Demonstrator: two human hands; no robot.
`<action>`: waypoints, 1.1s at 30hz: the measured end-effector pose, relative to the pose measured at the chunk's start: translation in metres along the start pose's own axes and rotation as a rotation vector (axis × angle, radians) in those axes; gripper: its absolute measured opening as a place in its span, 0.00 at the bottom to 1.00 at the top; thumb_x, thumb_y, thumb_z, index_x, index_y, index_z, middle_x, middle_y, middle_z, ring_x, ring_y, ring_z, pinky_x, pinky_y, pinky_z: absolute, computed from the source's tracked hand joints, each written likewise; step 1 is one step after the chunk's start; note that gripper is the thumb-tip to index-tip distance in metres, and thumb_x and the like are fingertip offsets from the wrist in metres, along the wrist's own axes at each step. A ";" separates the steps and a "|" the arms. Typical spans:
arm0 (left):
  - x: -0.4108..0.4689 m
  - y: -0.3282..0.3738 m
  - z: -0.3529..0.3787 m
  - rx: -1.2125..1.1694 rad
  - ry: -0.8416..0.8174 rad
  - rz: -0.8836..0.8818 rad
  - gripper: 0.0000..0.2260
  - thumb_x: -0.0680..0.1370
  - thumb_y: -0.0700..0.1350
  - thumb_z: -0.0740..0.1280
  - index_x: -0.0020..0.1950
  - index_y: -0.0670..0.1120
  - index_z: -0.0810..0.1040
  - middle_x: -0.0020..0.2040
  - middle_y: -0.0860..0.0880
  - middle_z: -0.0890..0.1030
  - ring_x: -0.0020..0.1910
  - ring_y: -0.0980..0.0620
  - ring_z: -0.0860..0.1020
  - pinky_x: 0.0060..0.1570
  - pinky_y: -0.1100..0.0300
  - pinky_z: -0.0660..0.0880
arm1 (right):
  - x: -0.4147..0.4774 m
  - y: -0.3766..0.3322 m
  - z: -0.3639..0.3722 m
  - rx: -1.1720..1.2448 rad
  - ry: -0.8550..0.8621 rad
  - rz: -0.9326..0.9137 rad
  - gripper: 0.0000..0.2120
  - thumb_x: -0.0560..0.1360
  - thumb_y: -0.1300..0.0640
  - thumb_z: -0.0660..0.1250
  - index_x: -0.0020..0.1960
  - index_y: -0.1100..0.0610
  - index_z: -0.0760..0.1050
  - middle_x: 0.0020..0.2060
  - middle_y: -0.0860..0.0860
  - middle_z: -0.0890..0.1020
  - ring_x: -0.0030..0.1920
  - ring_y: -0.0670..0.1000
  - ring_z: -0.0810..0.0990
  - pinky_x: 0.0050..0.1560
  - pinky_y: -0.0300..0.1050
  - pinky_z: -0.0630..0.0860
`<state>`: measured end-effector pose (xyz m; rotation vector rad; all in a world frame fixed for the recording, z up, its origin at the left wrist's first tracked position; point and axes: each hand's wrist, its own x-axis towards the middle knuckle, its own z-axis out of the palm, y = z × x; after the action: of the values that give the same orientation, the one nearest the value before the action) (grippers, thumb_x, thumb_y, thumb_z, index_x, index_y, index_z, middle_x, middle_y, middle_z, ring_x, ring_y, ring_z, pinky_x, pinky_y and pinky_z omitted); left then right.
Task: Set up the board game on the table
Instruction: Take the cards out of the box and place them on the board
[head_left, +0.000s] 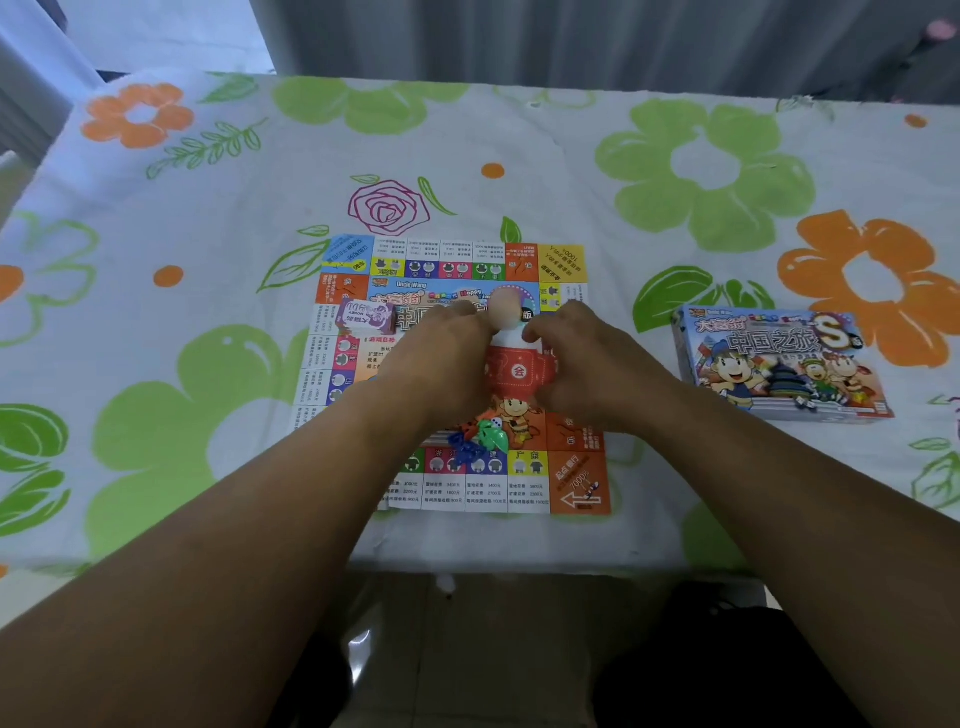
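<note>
The fingers (460, 310) of the left hand (441, 353) and those (551, 323) of the right hand (587, 358) were curled in from either side onto a red pack (517, 371) and held it narrowly between them over the middle of the board (457, 260). The hands hid the pack's edges, so I could not tell how much of it each one covered. A pale blur just above the pack was probably a fingertip, too smeared to say whose.

Taking the pack from both sides looked like a way to keep a loose stack of cards square, or to work its wrapper open. Either way it was still in hand and not yet laid on its place.

The board lay flat and unfolded on the table (519, 156), close to the near edge where both arms reached it easily. A stack of money (366, 314) sat on the board's left side, apart from the hands. The plastic pieces (475, 441) and a die (497, 422) lay heaped together on the near part of the board, just below the pack, seemingly tipped out and not yet sorted. The box (779, 358) lay well off to the right, face up, clear of the play area.

I judged the setup to be partway done: board out, parts unsorted.
</note>
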<state>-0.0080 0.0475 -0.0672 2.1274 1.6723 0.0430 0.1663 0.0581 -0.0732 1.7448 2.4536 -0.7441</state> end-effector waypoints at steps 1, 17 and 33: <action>-0.001 0.000 0.000 0.004 -0.005 0.014 0.24 0.75 0.44 0.73 0.70 0.47 0.73 0.64 0.46 0.76 0.65 0.45 0.72 0.62 0.53 0.70 | -0.001 0.000 0.000 -0.029 -0.008 -0.010 0.32 0.72 0.51 0.75 0.72 0.50 0.66 0.65 0.52 0.68 0.56 0.56 0.77 0.52 0.50 0.76; -0.001 -0.001 0.001 0.037 -0.001 0.056 0.21 0.75 0.44 0.73 0.67 0.47 0.74 0.58 0.47 0.78 0.61 0.46 0.74 0.58 0.51 0.74 | 0.003 0.001 -0.004 0.179 0.068 0.021 0.26 0.71 0.62 0.73 0.67 0.51 0.73 0.64 0.52 0.74 0.56 0.54 0.78 0.55 0.52 0.78; -0.001 0.007 0.000 0.093 0.004 0.037 0.20 0.76 0.44 0.73 0.66 0.47 0.73 0.60 0.47 0.79 0.60 0.46 0.76 0.56 0.51 0.75 | 0.007 0.000 -0.002 0.608 0.120 0.168 0.19 0.71 0.71 0.67 0.58 0.53 0.77 0.54 0.53 0.78 0.52 0.54 0.80 0.53 0.59 0.81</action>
<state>-0.0022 0.0449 -0.0648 2.2281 1.6675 -0.0198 0.1640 0.0650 -0.0733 2.1979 2.2498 -1.5232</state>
